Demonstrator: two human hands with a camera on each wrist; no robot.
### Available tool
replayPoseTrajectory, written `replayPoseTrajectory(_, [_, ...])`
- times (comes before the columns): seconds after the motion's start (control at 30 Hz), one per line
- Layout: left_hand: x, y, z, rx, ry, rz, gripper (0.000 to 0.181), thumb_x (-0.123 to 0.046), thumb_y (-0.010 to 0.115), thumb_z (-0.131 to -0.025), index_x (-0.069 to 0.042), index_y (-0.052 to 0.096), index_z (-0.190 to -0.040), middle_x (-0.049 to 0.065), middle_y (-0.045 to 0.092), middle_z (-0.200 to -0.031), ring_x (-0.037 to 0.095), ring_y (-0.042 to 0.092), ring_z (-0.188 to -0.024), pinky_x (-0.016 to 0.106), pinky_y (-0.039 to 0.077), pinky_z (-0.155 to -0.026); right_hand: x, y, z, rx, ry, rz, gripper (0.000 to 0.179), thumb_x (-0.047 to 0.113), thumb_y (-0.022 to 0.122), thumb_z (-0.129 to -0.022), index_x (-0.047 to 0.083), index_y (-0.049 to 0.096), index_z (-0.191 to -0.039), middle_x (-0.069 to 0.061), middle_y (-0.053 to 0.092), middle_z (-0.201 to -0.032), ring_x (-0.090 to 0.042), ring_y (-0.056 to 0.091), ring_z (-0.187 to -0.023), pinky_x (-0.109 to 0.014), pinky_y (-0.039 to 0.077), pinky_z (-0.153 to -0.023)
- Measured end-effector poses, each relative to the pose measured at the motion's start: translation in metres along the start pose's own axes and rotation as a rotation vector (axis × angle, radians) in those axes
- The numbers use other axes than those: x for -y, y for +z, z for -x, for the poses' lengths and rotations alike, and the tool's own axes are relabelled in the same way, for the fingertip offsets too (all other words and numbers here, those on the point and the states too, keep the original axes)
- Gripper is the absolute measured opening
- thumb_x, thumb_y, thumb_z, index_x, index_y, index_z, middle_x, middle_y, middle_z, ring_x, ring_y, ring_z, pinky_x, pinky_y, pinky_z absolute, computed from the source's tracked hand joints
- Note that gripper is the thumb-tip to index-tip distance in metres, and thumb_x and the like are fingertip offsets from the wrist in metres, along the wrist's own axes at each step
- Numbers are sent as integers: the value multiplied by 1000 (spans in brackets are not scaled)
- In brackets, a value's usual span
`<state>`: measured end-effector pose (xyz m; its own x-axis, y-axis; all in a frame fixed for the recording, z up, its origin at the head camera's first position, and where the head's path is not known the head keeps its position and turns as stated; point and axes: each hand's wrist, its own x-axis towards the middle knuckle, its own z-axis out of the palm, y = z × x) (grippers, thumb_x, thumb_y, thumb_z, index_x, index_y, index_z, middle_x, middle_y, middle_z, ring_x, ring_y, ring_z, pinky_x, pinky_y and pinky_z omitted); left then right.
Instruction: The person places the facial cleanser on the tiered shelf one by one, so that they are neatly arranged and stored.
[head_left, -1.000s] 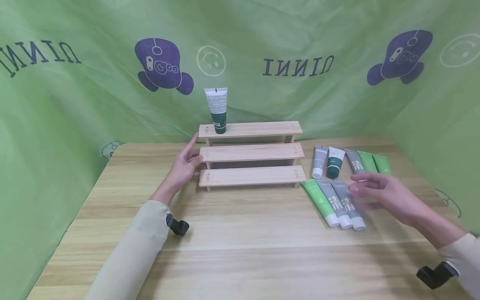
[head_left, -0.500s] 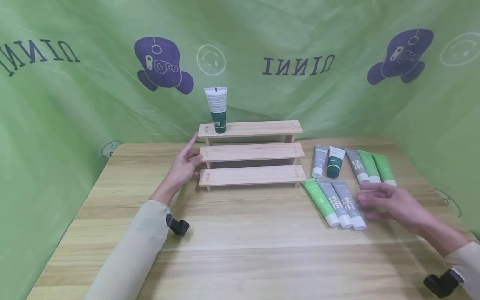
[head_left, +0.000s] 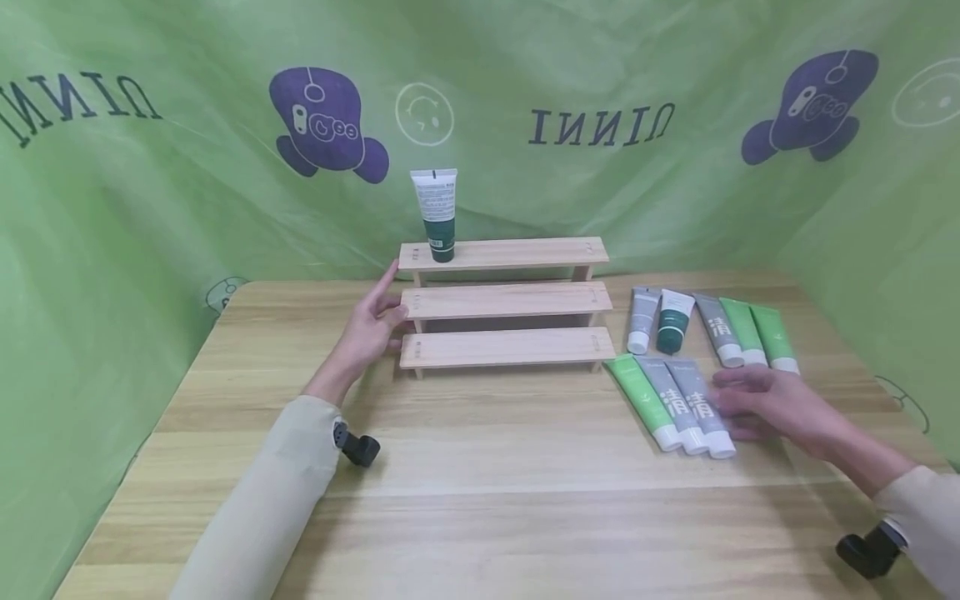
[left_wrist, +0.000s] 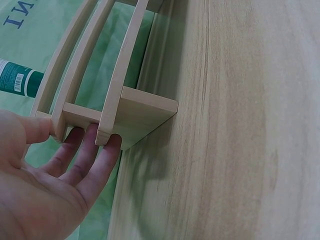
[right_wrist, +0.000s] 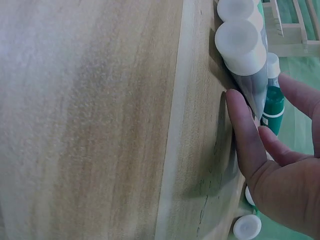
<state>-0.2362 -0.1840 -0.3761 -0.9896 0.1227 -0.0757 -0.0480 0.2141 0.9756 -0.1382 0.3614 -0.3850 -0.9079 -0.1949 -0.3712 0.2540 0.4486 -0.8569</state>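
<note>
In the head view, a three-tier wooden display rack [head_left: 506, 302] stands near the back of the table. One white and dark-green squeeze tube [head_left: 437, 217] is upright on its top tier, at the left. My left hand [head_left: 365, 332] holds the rack's left end. The left wrist view shows its thumb against one shelf and fingertips around the ends of the lower shelves. To the right, my right hand [head_left: 780, 408] has its fingers spread beside the outermost grey tube [head_left: 701, 408]. In the right wrist view, fingers lie on both sides of that tube's body; contact is unclear.
A green tube [head_left: 645, 402] and another grey tube lie left of that one. Behind them lie a small grey tube [head_left: 642, 320], a white and dark-green tube [head_left: 674, 321], a grey tube [head_left: 720, 331] and two green tubes. Green cloth [head_left: 480, 167] hangs behind the table.
My right hand shifts right and toward me, uncovering the rear tubes, then comes back slightly left against the outermost grey tube. My left hand stays on the rack.
</note>
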Motion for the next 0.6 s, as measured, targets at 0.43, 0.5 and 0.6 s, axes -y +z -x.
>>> replayPoseTrajectory(0.43, [-2, 0, -2, -5, 4, -11, 76, -3, 47, -104, -46, 16, -159, 23, 49, -143, 39, 60, -115, 48, 60, -85, 10, 3, -4, -21, 10, 187, 68, 25, 66, -99, -20, 37, -141, -24, 68, -114, -17, 70, -89, -36, 63, -73])
replayPoseTrajectory(0.5, [-2, 0, -2, -6, 2, -8, 76, -3, 47, -104, -45, 16, -159, 24, 48, -143, 40, 59, -116, 49, 60, -85, 12, 4, -5, -30, 5, 240, 68, 27, 67, -98, -19, 40, -140, -23, 69, -114, -16, 69, -87, -34, 63, -71])
replayPoseTrajectory(0.6, [-1, -1, -1, -3, 0, -15, 75, -4, 48, -104, -46, 17, -159, 26, 46, -144, 41, 58, -119, 50, 60, -86, 13, 4, -7, -34, 12, 284, 70, 31, 67, -98, -19, 41, -140, -25, 67, -116, -17, 69, -88, -33, 62, -70])
